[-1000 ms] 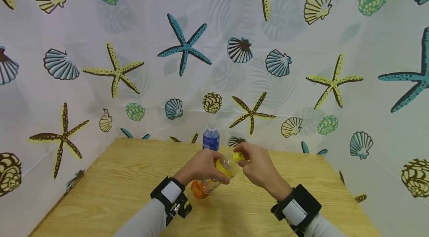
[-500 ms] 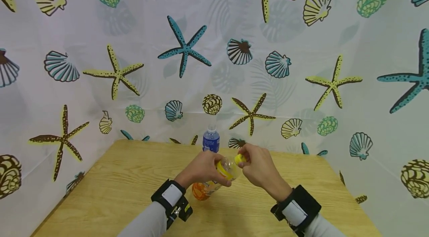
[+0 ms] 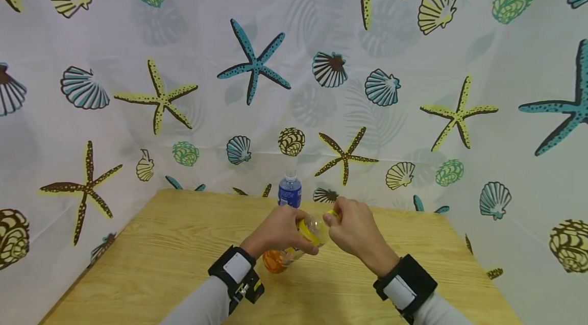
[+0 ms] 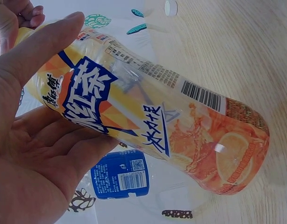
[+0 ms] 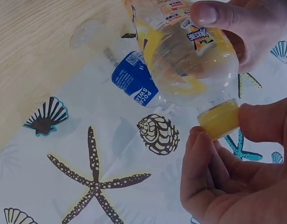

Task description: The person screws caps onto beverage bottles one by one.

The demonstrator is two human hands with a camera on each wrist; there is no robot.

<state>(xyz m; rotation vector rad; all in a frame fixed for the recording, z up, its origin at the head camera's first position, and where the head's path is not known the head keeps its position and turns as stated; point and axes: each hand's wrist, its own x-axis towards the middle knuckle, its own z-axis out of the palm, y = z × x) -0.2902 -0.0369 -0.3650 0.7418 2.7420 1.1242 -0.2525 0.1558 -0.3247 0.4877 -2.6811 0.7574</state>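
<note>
My left hand [image 3: 284,230] grips a clear plastic tea bottle [image 4: 148,98] around its upper body. Its label is orange and yellow with blue lettering and an orange slice near the base. The bottle leans, its neck toward my right hand [image 3: 356,230]. In the right wrist view, my right thumb and fingers pinch the yellow cap [image 5: 219,120], which sits at the mouth of the bottle. From the head, those fingers hide most of the cap. Behind my left hand stands a second clear bottle [image 3: 289,192] with a blue label, its lower part hidden by that hand.
A wooden table [image 3: 193,243] lies below, its back edge against a white curtain [image 3: 257,121] printed with starfish and shells. On the table in the left wrist view is a small white round piece [image 4: 170,7] like a bottle cap. Each wrist wears a black strap device.
The right hand has turned at the yellow cap, its fingers now covering more of it. The left hand and the tea bottle have hardly moved. The blue-labelled bottle stays in place.
</note>
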